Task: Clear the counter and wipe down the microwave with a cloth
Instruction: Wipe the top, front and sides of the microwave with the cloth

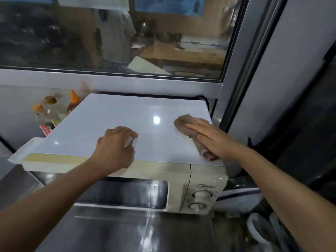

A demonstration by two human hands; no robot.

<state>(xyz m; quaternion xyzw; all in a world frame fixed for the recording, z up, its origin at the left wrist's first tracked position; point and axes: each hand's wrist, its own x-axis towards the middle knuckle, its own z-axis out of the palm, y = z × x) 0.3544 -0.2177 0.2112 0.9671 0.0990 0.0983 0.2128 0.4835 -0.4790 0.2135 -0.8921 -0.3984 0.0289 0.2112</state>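
Your right hand (212, 137) lies flat, fingers straight and together, pressing the crumpled brown cloth (187, 131) onto the glossy white flat top panel (127, 115) of the cream microwave oven (201, 180); nothing is curled round the cloth, so only downward pressure holds it. Your left hand (116, 144) rests near the panel's front edge with its fingers curled and the tips touching the surface, holding nothing that can be seen.

The cloth sits at the right side of the top, close to the right rim, and its rolled tail reaches the front edge under your wrist. Since it is only pinned under your palm, a sweep to the right or towards you could likely carry it off the edge and drop it beside the oven, among the white bowls (258, 230) stacked low on the right.

The white panel overhangs the oven body on the left, where a thin white tray-like lip (21, 151) juts out. Leaning on that side, or pushing hard sideways, may tip or slide whatever is loose there; whether the panel is fixed cannot be told.

Behind the left rear corner stand orange-capped clear sauce bottles (73, 102), just beside the panel. A wide stroke to the back left could knock them over. The black cable (205, 100) at the rear right corner could snag the cloth.
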